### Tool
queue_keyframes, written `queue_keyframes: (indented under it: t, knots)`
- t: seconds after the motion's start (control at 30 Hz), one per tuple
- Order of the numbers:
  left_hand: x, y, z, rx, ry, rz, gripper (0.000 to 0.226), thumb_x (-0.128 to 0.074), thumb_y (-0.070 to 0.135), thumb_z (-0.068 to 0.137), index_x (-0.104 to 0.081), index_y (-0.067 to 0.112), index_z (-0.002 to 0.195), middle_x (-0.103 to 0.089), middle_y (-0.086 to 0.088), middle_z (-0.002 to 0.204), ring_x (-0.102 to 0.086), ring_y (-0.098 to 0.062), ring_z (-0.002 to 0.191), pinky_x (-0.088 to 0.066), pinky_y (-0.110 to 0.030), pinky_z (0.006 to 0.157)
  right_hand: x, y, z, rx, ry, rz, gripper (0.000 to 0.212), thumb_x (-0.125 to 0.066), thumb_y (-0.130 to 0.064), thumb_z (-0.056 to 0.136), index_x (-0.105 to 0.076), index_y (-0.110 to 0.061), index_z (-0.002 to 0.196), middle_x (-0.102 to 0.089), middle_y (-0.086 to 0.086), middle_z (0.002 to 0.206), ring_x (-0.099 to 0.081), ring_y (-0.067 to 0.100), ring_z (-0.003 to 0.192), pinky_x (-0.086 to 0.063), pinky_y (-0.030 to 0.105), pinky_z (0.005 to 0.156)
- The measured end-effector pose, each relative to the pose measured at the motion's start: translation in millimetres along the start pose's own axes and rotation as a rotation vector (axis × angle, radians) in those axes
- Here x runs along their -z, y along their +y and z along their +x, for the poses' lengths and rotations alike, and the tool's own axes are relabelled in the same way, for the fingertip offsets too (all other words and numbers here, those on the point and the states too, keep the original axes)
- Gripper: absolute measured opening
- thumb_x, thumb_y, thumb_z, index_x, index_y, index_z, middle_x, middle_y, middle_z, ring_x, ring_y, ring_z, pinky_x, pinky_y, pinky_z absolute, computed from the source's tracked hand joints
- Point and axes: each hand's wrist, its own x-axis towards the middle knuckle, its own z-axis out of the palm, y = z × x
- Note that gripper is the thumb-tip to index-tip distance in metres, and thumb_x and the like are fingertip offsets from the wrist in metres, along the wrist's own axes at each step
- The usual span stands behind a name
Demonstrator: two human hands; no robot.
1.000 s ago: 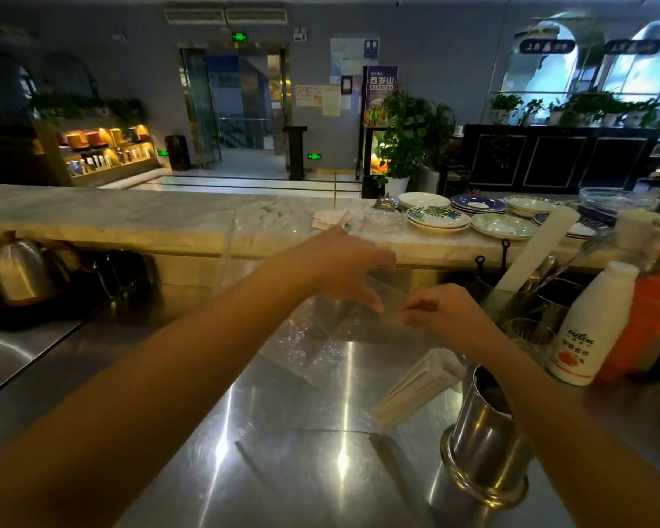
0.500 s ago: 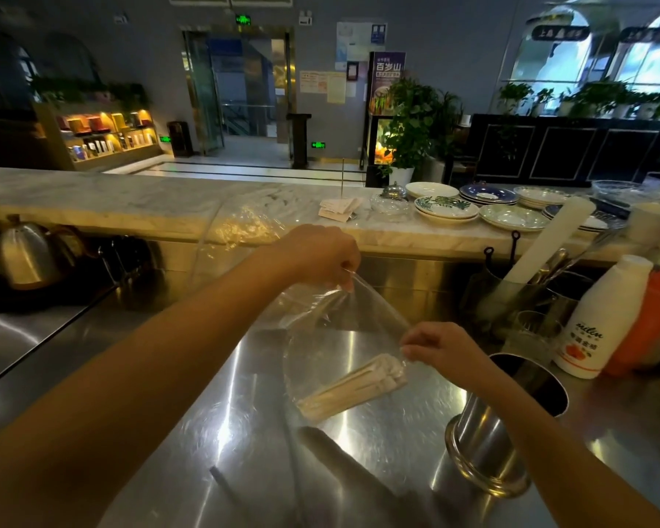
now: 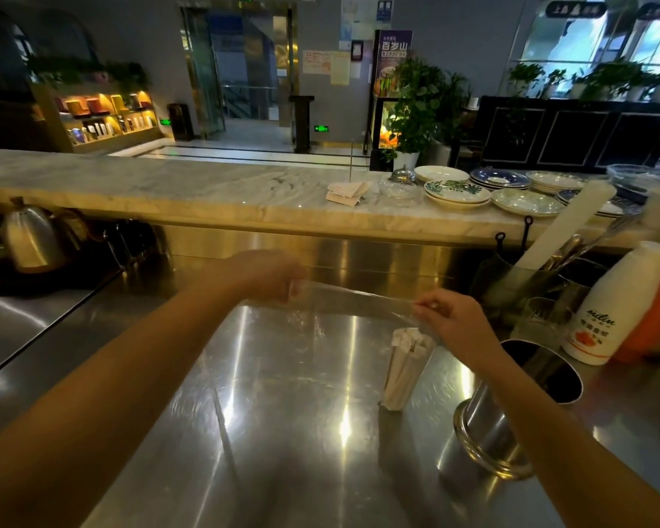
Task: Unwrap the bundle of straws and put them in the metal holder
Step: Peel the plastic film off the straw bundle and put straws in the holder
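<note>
Our left hand [image 3: 267, 278] and right hand [image 3: 448, 318] pinch the clear bag [image 3: 351, 299]; its film blurs the straws [image 3: 406, 365] hanging above the counter [image 3: 282, 432].

- A clear plastic bag [image 3: 343, 318], its top edge stretched taut, hangs above the steel counter.
- Paper-wrapped straws [image 3: 406, 369] stand nearly upright inside its right end.
- The metal holder [image 3: 511, 417] stands open-mouthed near the counter's right edge.
</note>
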Motion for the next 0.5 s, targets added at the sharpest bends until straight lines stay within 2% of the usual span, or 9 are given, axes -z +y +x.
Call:
queue_keyframes:
  t: [0.07, 0.13, 0.2, 0.27, 0.33, 0.4, 0.5]
  knots:
    - [-7.8, -3.7, -2.1, 0.018, -0.020, -0.033, 0.012, -0.063, 0.016, 0.082, -0.060, 0.022, 0.092, -0.059, 0.002, 0.084, -0.055, -0.014, 0.072, -0.044, -0.027, 0.061, -4.5, 8.9, -2.7, -0.046, 0.030, 0.036, 0.019, -0.061, -0.014, 0.084, -0.059, -0.017, 0.103, -0.060, -0.002, 0.090, -0.063, 0.020, 0.085, -0.050, 0.023, 0.067]
    - [-9.1, -8.6, -5.3, 0.023, -0.001, -0.072, 0.014, -0.064, 0.018, 0.081, -0.058, 0.023, 0.092, -0.057, 0.003, 0.084, -0.053, -0.011, 0.071, -0.039, -0.021, 0.055, -5.3, 11.9, -4.7, -0.117, 0.093, 0.176, 0.044, -0.065, -0.016, 0.081, -0.047, -0.020, 0.120, -0.058, -0.003, 0.097, -0.061, 0.015, 0.087, -0.049, 0.021, 0.065]
    - [-6.2, -12.3, -9.0, 0.030, 0.066, -0.066, 0.011, -0.063, 0.018, 0.082, -0.056, 0.023, 0.090, -0.059, 0.002, 0.087, -0.051, -0.010, 0.069, -0.037, -0.022, 0.054, -3.9, 13.2, -5.2, -0.162, 0.160, 0.289, 0.054, -0.067, -0.016, 0.079, -0.041, -0.020, 0.126, -0.061, 0.001, 0.097, -0.062, 0.014, 0.085, -0.049, 0.023, 0.063]
    - [-3.2, -15.1, -10.5, 0.043, 0.126, -0.068, 0.016, -0.063, 0.023, 0.083, -0.058, 0.021, 0.098, -0.064, -0.003, 0.097, -0.054, -0.015, 0.078, -0.040, -0.027, 0.060, -1.2, 15.0, -5.8, -0.162, 0.153, 0.281, 0.037, -0.066, -0.016, 0.079, -0.051, -0.019, 0.113, -0.062, 0.005, 0.094, -0.062, 0.018, 0.083, -0.048, 0.025, 0.063]
    - [-2.9, -16.0, -11.5, 0.051, 0.158, -0.095, 0.031, -0.064, 0.036, 0.081, -0.056, 0.021, 0.107, -0.064, -0.005, 0.107, -0.055, -0.019, 0.088, -0.041, -0.030, 0.068, -0.2, 16.0, -9.2, -0.133, 0.072, 0.235, 0.019, -0.066, -0.015, 0.079, -0.057, -0.023, 0.094, -0.062, 0.004, 0.088, -0.061, 0.019, 0.078, -0.046, 0.023, 0.062]
    - [-5.0, -15.8, -12.5, 0.043, 0.179, -0.122, 0.044, -0.063, 0.046, 0.079, -0.053, 0.021, 0.114, -0.063, -0.006, 0.112, -0.054, -0.020, 0.091, -0.040, -0.030, 0.070, -1.3, 19.6, -14.1, -0.113, 0.013, 0.202, 0.017, -0.065, -0.014, 0.080, -0.057, -0.026, 0.088, -0.062, 0.001, 0.085, -0.061, 0.016, 0.078, -0.044, 0.021, 0.063]
    - [-8.2, -18.1, -14.4, 0.008, 0.223, -0.131, 0.046, -0.062, 0.049, 0.079, -0.053, 0.022, 0.115, -0.065, -0.005, 0.112, -0.056, -0.019, 0.091, -0.039, -0.029, 0.071, -2.8, 24.3, -20.2, -0.141, 0.030, 0.203, 0.011, -0.059, -0.012, 0.084, -0.058, -0.023, 0.083, -0.062, 0.003, 0.083, -0.060, 0.020, 0.079, -0.045, 0.024, 0.066]
